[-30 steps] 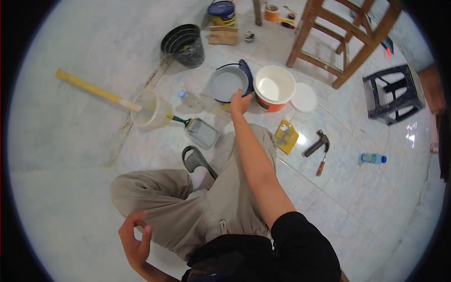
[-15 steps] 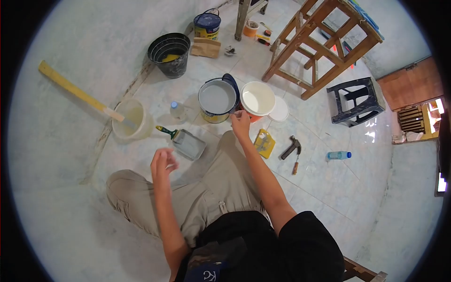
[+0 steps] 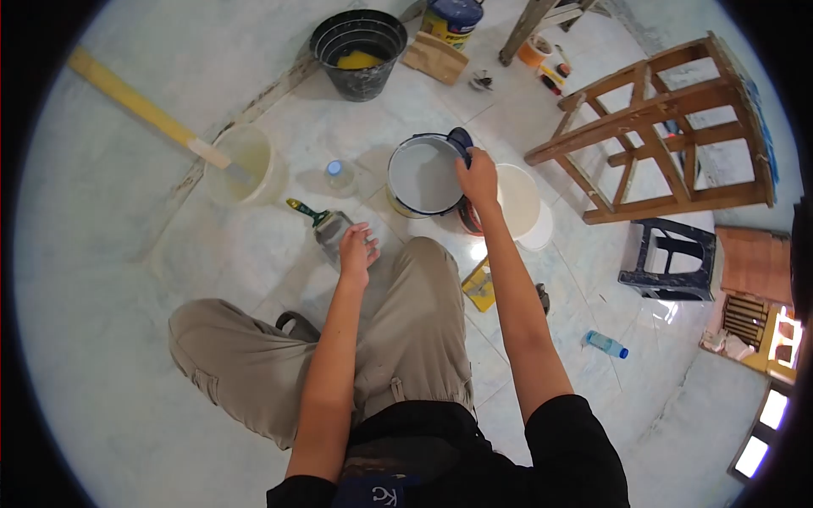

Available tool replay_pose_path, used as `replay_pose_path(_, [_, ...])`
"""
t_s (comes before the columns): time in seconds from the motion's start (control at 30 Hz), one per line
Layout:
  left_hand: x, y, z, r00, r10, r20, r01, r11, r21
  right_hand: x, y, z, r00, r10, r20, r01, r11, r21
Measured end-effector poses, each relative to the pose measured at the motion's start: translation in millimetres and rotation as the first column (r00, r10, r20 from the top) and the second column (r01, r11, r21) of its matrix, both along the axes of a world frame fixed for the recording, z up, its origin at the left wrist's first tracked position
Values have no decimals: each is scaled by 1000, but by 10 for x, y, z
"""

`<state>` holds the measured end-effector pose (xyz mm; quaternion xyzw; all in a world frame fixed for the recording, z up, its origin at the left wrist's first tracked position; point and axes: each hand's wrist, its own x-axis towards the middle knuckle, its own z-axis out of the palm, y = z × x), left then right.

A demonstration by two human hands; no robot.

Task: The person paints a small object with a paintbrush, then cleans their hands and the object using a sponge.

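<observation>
My right hand [image 3: 478, 179] is closed at the edge of a dark blue lid [image 3: 461, 138], which stands against a paint bucket [image 3: 423, 175] filled with grey paint. The fingertips are partly hidden. My left hand [image 3: 357, 252] hovers over a small paint tray [image 3: 332, 230], its fingers loosely bent and apart, with nothing in them. A green-handled paintbrush [image 3: 306, 212] lies across the tray's far end. Behind my right wrist, a white bucket [image 3: 518, 199] holds white paint, with a white lid [image 3: 539, 233] beside it.
A clear tub [image 3: 269, 173] with a long yellow-handled tool [image 3: 140, 106] leans left. Nearby are a bottle [image 3: 340, 176], a black bucket [image 3: 360, 80], a yellow scraper [image 3: 480, 286], a blue bottle [image 3: 607, 345], a wooden stool [image 3: 669, 114] and a plastic stool [image 3: 673, 261].
My right hand has moved forward to the lid's edge by the grey paint. My left hand has shifted right, over the tray. The view has turned and tilted.
</observation>
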<state>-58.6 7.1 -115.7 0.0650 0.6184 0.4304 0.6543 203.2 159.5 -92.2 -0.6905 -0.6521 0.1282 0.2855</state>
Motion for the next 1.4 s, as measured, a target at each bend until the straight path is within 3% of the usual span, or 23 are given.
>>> replay_pose_path(0.2, [99,167,-123,999,-50,-12,51,996,70,-66,-21,28,1000,-5,-16,1,976,-216])
replay_pose_path(0.3, [140,147,-136,999,-34,-24,35,999,36,-98,-78,-19,999,-27,-43,20,991,-135])
replay_pose_path(0.4, [158,140,-264,999,21,29,-22,999,38,-81,-108,-56,998,-21,-62,16,997,-77])
replay_pose_path(0.5, [280,362,-431,963,143,227,-165,983,80,-48,60,-128,999,-2,-47,-4,990,-139])
replay_pose_path(0.6, [454,487,-524,993,-81,88,53,959,280,-131,202,-19,1000,24,-19,-27,976,-217])
replay_pose_path(0.93, [562,876,-872,996,-91,-20,86,823,562,-204,259,44,994,-20,-103,-7,966,-258])
replay_pose_path(1.03, [707,869,-853,998,62,6,-56,844,533,-260,202,76,993,-30,-111,3,971,-238])
replay_pose_path(1.27, [627,741,-746,973,62,222,-152,895,419,-449,12,120,991,-13,-131,-4,992,-124])
replay_pose_path(1.4, [665,730,-1051,930,121,347,-264,876,404,-453,-14,122,991,-6,-135,-11,993,-121])
